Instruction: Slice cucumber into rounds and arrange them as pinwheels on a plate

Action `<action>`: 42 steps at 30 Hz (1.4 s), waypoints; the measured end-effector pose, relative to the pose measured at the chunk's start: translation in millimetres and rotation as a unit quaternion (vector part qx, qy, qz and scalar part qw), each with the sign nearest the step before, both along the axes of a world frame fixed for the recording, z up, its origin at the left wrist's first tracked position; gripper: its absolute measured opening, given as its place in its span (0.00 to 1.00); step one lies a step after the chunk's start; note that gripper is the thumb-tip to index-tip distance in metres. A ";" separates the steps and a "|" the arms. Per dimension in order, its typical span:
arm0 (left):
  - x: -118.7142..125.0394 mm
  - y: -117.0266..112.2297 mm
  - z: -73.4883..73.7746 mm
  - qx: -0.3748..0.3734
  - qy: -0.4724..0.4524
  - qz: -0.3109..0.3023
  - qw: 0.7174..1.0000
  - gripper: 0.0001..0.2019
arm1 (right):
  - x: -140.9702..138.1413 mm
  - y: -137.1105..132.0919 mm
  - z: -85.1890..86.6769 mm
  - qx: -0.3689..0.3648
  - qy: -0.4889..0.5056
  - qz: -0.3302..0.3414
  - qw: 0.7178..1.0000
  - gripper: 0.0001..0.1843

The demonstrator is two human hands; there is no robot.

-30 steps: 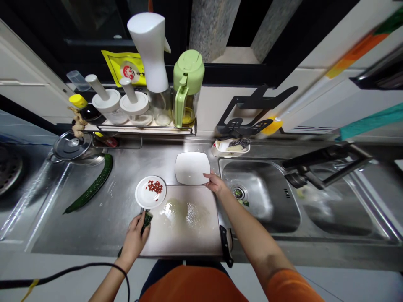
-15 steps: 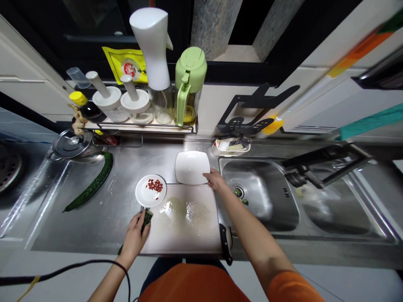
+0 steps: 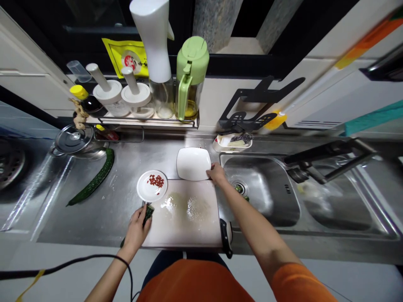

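My left hand (image 3: 136, 228) is closed round a dark green cucumber (image 3: 147, 213) at the left edge of the wet cutting board (image 3: 185, 214). My right hand (image 3: 216, 173) grips the right rim of a square white plate (image 3: 192, 163) that lies just beyond the board. A small round white plate with red chopped bits (image 3: 152, 185) sits at the board's far left corner, close to the cucumber's tip.
A whole cucumber (image 3: 94, 180) lies on the steel counter at left near a pot lid (image 3: 73, 140). A knife handle (image 3: 226, 237) sticks out at the board's right front corner. The sink (image 3: 261, 195) is right of the board. Jars and bottles stand on a rack (image 3: 141, 119) behind.
My right hand and the square plate have shifted slightly up and right in view as the camera tilted. My left hand stays on the cucumber.
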State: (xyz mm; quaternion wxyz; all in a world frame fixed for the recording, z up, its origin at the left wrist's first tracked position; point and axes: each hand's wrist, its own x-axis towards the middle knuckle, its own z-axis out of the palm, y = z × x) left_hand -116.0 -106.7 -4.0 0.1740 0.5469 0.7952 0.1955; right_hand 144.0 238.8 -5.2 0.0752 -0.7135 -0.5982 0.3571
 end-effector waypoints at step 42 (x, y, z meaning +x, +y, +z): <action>138.9 76.4 9.2 0.075 -0.047 -0.172 0.981 0.18 | 124.5 -232.8 51.9 0.067 0.041 0.046 0.996 0.22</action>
